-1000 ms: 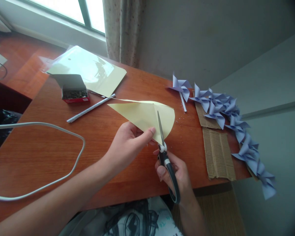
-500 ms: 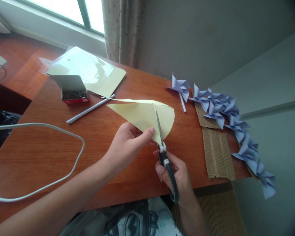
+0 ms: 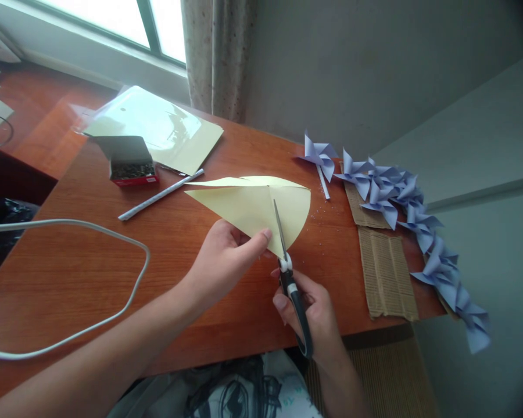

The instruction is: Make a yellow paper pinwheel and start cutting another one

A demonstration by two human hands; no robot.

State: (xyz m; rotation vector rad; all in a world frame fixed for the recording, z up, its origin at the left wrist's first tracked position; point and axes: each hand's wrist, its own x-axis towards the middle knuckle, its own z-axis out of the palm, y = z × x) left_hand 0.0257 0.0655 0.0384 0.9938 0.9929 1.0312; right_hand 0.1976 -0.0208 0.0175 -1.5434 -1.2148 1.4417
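My left hand (image 3: 224,258) pinches the near corner of a folded pale yellow paper sheet (image 3: 244,203) and holds it just above the wooden table (image 3: 91,273). My right hand (image 3: 314,313) grips the black handles of a pair of scissors (image 3: 287,261). The blades point away from me and lie across the paper along its fold line, right of my left thumb.
A row of several purple paper pinwheels (image 3: 401,197) lies along the table's right edge beside corrugated cardboard pieces (image 3: 386,267). A rolled white paper stick (image 3: 159,194), a red box of staples (image 3: 131,162), a plastic-sleeved paper pack (image 3: 157,125) and a white cable (image 3: 91,232) lie to the left.
The scissors and my right hand have shifted slightly left and toward the paper, and the blade tip has moved a little further along the fold. My left hand keeps its hold.
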